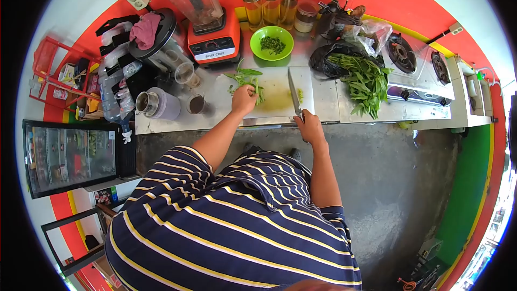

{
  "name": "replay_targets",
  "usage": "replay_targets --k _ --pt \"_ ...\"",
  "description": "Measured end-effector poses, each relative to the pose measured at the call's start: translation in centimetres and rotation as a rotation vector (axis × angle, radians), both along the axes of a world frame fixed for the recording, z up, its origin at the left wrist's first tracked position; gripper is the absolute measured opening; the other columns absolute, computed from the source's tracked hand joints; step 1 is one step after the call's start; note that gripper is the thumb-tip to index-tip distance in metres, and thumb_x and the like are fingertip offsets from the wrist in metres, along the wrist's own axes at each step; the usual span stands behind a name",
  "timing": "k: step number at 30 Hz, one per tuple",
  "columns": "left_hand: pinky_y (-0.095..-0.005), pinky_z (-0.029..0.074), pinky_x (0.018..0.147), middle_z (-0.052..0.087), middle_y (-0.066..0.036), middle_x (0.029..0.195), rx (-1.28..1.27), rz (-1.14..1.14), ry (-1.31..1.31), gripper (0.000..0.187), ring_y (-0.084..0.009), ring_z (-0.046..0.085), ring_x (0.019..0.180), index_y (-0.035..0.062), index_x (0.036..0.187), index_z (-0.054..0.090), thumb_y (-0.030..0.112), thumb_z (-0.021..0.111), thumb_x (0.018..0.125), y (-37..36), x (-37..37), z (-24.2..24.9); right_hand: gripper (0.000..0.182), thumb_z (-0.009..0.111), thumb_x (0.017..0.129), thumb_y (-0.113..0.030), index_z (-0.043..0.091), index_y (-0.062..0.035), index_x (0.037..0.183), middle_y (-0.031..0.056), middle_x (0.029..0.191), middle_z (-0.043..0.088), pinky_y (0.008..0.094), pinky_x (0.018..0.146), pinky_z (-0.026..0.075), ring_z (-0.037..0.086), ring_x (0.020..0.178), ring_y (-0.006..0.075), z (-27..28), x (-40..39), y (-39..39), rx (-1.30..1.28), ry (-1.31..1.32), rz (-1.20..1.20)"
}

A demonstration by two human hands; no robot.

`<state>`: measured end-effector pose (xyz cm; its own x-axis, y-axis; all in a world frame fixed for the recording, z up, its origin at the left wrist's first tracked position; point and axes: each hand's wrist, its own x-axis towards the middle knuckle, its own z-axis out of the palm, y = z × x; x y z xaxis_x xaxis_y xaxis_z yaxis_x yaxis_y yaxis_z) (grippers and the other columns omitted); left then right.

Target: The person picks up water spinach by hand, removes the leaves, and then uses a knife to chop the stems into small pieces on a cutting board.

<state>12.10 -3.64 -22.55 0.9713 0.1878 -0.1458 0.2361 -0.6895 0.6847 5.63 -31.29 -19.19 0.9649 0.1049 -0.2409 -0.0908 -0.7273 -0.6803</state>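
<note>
Over the left part of a white cutting board, my left hand is closed on some green leafy stems. My right hand grips the handle of a knife, whose blade lies along the right side of the board and points away from me. Small cut green pieces are beside the blade, and the board is stained yellow-green in the middle. Behind the board, a green bowl holds chopped greens.
A red blender, pump bottles and a jar stand at the back. Glasses and a wide container are on the left. Leafy greens, black bags and a gas stove are on the right.
</note>
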Motion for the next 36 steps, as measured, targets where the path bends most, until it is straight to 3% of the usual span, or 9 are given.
replay_targets --k 4,8,15,17,20,24,27,33,36 --pt "-0.0426 0.054 0.082 0.073 -0.010 0.099 0.040 0.078 0.133 0.033 -0.0281 0.070 0.094 0.0082 0.106 0.069 0.024 0.082 0.079 -0.7 1.2 0.1 0.033 0.067 0.093 -0.033 0.065 -0.0008 0.098 0.0257 0.088 0.069 0.0536 0.076 0.051 0.065 0.088 0.0462 -0.7 -0.3 -0.8 -0.077 -0.009 0.097" --pt "-0.0425 0.055 0.079 0.073 -0.011 0.093 0.074 0.079 0.131 0.026 -0.0292 0.071 0.090 0.0078 0.093 0.071 0.027 0.082 0.080 -1.2 1.4 -0.4 0.034 0.068 0.092 -0.035 0.067 -0.0023 0.097 0.0242 0.091 0.070 0.0539 0.078 0.052 0.067 0.091 0.0453 -2.3 -0.5 -2.0 -0.158 -0.006 0.094" --pt "-0.0429 0.054 0.075 0.073 -0.013 0.088 0.049 0.097 0.038 0.025 -0.0297 0.071 0.086 0.0064 0.091 0.071 0.028 0.079 0.082 -2.0 1.1 1.1 0.034 0.069 0.091 -0.032 0.068 0.0009 0.101 0.0268 0.091 0.070 0.0534 0.078 0.052 0.066 0.090 0.0467 -0.4 1.4 -2.6 -0.132 -0.065 -0.001" --pt "-0.0385 0.053 0.070 0.071 -0.011 0.082 -0.023 0.009 -0.139 0.021 -0.0251 0.069 0.076 0.0034 0.091 0.069 0.023 0.076 0.086 -2.0 1.1 1.4 0.035 0.069 0.091 -0.032 0.067 0.0017 0.100 0.0271 0.090 0.070 0.0530 0.078 0.052 0.066 0.089 0.0469 0.0 2.4 -2.2 -0.096 -0.080 0.012" --pt "-0.0369 0.053 0.073 0.072 -0.013 0.084 -0.151 -0.204 -0.140 0.020 -0.0250 0.069 0.077 0.0007 0.096 0.070 0.019 0.072 0.089 -2.5 1.0 1.5 0.035 0.070 0.090 -0.030 0.067 0.0044 0.095 0.0278 0.084 0.068 0.0519 0.074 0.051 0.066 0.084 0.0474 0.8 3.5 -1.2 -0.025 -0.111 0.031" --pt "-0.0386 0.055 0.078 0.073 -0.018 0.090 -0.059 -0.471 -0.029 0.022 -0.0283 0.072 0.083 -0.0002 0.106 0.071 0.014 0.071 0.088 -3.7 0.0 1.6 0.034 0.070 0.088 -0.028 0.067 0.0062 0.088 0.0282 0.079 0.066 0.0514 0.070 0.048 0.065 0.079 0.0469 1.4 4.1 -0.1 0.050 -0.094 0.009" --pt "-0.0392 0.055 0.077 0.074 -0.017 0.088 -0.054 -0.445 0.006 0.018 -0.0293 0.072 0.083 0.0010 0.101 0.072 0.013 0.072 0.087 -4.2 -0.6 1.2 0.034 0.070 0.088 -0.028 0.066 0.0060 0.087 0.0284 0.080 0.066 0.0513 0.071 0.049 0.065 0.080 0.0467 1.1 4.1 0.7 0.046 -0.076 -0.039" --pt "-0.0395 0.054 0.073 0.073 -0.015 0.085 -0.131 -0.334 0.083 0.018 -0.0292 0.071 0.081 0.0034 0.095 0.071 0.017 0.074 0.083 -4.1 -0.5 -1.2 0.031 0.063 0.093 -0.027 0.062 0.0017 0.105 0.0291 0.088 0.069 0.0539 0.078 0.053 0.067 0.086 0.0482 -1.7 3.0 3.2 -0.078 -0.128 0.060" --pt "-0.0408 0.054 0.073 0.072 -0.015 0.084 -0.119 -0.326 0.094 0.017 -0.0309 0.071 0.081 0.0043 0.092 0.070 0.018 0.074 0.082 -4.5 0.3 -1.9 0.031 0.057 0.098 -0.027 0.051 -0.0016 0.113 0.0294 0.091 0.070 0.0558 0.080 0.054 0.068 0.087 0.0490 -1.7 1.6 5.2 -0.244 0.026 0.015"
